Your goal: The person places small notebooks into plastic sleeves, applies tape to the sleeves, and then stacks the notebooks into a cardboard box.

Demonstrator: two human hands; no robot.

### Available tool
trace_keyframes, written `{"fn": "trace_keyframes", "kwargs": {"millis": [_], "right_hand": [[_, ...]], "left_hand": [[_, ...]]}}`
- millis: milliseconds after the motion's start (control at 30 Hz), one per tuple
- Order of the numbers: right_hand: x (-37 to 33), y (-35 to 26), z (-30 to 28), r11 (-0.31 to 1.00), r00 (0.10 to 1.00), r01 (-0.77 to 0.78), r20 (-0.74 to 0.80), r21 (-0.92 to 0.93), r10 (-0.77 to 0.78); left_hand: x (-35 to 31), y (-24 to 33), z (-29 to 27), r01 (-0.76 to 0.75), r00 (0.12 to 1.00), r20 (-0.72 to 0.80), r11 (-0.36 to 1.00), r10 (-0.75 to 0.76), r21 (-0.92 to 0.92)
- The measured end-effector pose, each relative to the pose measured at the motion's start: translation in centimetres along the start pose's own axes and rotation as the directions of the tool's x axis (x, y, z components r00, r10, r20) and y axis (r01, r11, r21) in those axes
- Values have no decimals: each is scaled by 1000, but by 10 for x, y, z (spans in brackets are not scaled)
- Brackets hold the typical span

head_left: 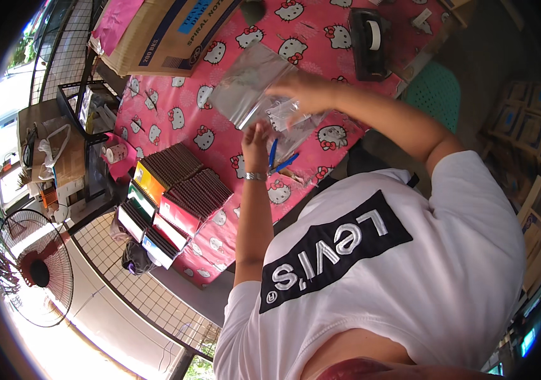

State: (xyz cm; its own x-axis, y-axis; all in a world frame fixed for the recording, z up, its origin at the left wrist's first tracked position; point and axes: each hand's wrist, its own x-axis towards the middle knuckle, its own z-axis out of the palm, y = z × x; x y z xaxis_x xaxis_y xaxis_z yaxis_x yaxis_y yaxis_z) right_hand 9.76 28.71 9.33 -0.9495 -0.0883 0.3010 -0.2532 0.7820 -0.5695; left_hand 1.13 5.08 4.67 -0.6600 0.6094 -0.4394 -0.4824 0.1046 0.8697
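Clear plastic bags [245, 85] lie overlapping on the pink table in front of me. My left hand [256, 143], with a silver band at the wrist, is closed at the near corner of the bags and pinches the plastic. Over their right side reaches my right hand [302, 94]; motion smears its fingers, so I cannot tell whether they grip anything. More crumpled clear plastic [292, 130] sits below that hand. Blue-handled scissors [275, 154] rest just right of my left wrist, partly beneath the plastic.
Stacks of spiral notebooks [185, 190] stand at the table's left edge. A cardboard carton [163, 38] occupies the far left, a black tape dispenser [370, 47] the far right. A green chair [435, 95] is beyond the right edge, a fan [37, 269] at left.
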Motion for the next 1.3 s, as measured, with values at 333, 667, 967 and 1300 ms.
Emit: {"fn": "trace_keyframes", "kwargs": {"millis": [333,667,967,1300], "right_hand": [[-65,-44,-30,890,955,-291,53,350,291],[-55,-75,-26,866,858,-491,-121,89,499],[-108,-26,-39,489,742,-535,107,690,662],[-95,0,-17,573,849,-504,252,646,464]], "left_hand": [[-37,11,32,-63,966,240,988,96,-142],[-21,57,61,-406,908,237,590,344,698],[1,95,36,-253,938,315,904,143,345],[49,42,39,390,731,601,921,-323,21]]}}
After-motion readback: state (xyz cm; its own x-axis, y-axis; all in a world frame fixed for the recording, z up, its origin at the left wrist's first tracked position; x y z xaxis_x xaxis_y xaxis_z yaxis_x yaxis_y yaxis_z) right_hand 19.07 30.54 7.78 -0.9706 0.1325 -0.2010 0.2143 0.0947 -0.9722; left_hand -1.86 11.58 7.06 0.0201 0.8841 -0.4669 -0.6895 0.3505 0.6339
